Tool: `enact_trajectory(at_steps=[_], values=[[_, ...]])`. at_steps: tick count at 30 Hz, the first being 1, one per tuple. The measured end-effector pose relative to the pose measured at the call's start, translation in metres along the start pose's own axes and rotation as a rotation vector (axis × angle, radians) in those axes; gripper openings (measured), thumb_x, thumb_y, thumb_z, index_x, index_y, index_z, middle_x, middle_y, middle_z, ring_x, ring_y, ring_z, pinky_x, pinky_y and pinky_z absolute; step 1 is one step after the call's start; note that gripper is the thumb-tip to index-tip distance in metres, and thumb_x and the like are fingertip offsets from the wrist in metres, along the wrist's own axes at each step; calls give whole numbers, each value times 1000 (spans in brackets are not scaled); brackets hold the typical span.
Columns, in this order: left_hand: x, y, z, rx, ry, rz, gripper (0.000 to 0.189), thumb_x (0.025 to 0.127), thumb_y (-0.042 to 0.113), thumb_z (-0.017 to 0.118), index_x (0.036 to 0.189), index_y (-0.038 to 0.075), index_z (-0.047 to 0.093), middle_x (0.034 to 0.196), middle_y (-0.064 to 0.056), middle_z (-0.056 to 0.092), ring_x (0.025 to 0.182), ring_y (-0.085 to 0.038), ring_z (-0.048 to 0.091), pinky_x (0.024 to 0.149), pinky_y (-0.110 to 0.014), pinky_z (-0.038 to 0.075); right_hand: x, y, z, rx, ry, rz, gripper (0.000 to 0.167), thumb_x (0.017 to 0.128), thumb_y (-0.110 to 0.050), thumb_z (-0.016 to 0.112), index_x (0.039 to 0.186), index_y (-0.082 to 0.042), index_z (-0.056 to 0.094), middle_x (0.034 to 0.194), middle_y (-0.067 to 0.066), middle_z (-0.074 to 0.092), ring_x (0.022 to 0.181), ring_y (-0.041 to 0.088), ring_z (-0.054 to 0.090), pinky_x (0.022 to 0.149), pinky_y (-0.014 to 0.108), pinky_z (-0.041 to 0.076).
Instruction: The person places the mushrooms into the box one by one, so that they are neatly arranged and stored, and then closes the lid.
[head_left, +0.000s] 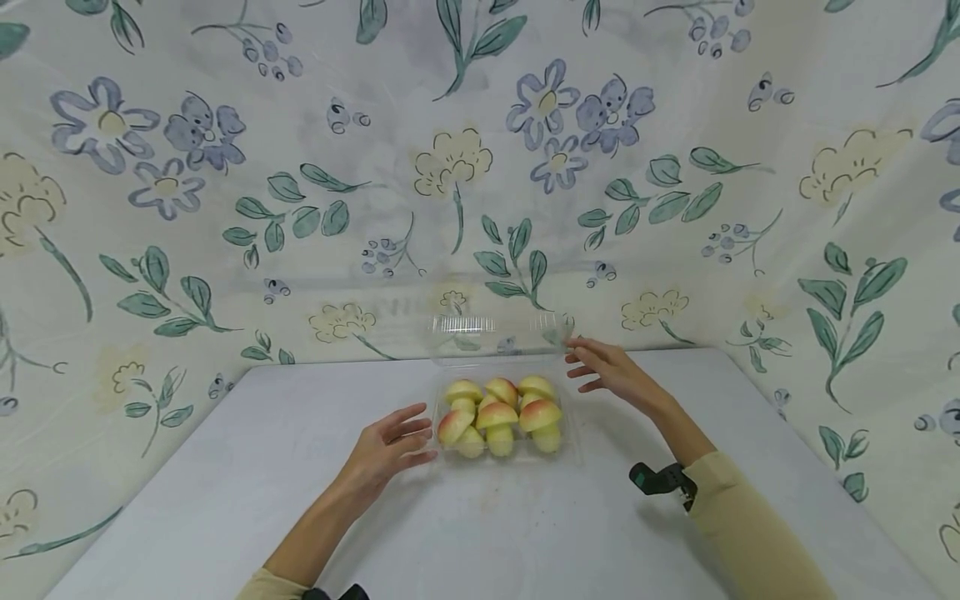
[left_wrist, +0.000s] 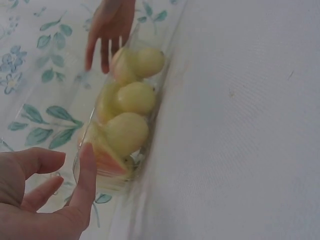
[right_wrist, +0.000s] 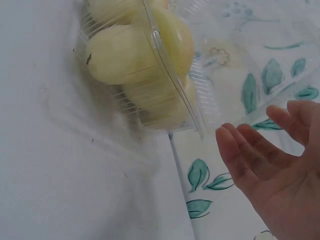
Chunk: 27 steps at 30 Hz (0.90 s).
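Note:
A clear plastic clamshell box (head_left: 501, 454) sits on the table with its transparent lid (head_left: 495, 337) standing up behind it. Inside lie several mushroom-shaped pieces (head_left: 498, 417), pale yellow-green with reddish tops. At the box's left side is my left hand (head_left: 378, 450), its fingers loosely extended and the fingertips right at the side wall. In the left wrist view, a finger of the left hand (left_wrist: 55, 200) overlaps the box's end. My right hand (head_left: 611, 372) reaches to the lid's right edge with relaxed, spread fingers. The right wrist view shows the right hand (right_wrist: 280, 160) gripping nothing.
The white table (head_left: 225, 500) ends just behind the box, where a floral-patterned cloth (head_left: 390, 225) rises as a backdrop. Small specks (head_left: 491, 500) mark the tabletop in front of the box. A black wrist camera (head_left: 660, 481) is strapped to my right forearm.

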<state>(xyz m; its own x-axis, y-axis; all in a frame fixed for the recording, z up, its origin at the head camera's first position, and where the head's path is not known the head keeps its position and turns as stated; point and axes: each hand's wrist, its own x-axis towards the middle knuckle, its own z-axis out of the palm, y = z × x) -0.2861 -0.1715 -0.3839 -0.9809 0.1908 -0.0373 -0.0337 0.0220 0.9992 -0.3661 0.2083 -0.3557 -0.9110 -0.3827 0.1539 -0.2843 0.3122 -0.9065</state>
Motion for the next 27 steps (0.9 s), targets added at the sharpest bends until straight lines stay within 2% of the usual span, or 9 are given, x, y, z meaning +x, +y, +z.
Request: enact_trajectory(at_steps=[10,15,22,27], values=[[-1,2,-1,16,40,-36,62,94,9,62,150,6,34,138,-25,48,109,-24,62,88,-35,60,-13,5,3,-46,-43,20,53,106,-37,40,145,-1,40,132,31,54,109,32,67,82,36,61],[-1,2,-2,27,34,-47,58,98,18,58,151,6,34,135,-22,50,110,-22,60,89,-34,60,-19,6,3,-55,-74,10,51,105,-37,41,143,-2,45,126,32,57,101,27,69,79,36,62],[1,4,-1,17,50,-67,60,100,40,52,148,7,37,137,-21,52,109,-20,61,89,-35,60,-26,8,1,-98,-162,21,51,105,-34,41,145,-2,42,116,32,60,91,25,71,75,36,61],[2,4,-2,3,54,-81,58,103,43,45,148,8,38,136,-21,54,108,-21,63,88,-36,60,-27,11,1,-149,-215,35,52,104,-33,45,147,-3,39,112,27,61,91,25,71,75,37,61]])
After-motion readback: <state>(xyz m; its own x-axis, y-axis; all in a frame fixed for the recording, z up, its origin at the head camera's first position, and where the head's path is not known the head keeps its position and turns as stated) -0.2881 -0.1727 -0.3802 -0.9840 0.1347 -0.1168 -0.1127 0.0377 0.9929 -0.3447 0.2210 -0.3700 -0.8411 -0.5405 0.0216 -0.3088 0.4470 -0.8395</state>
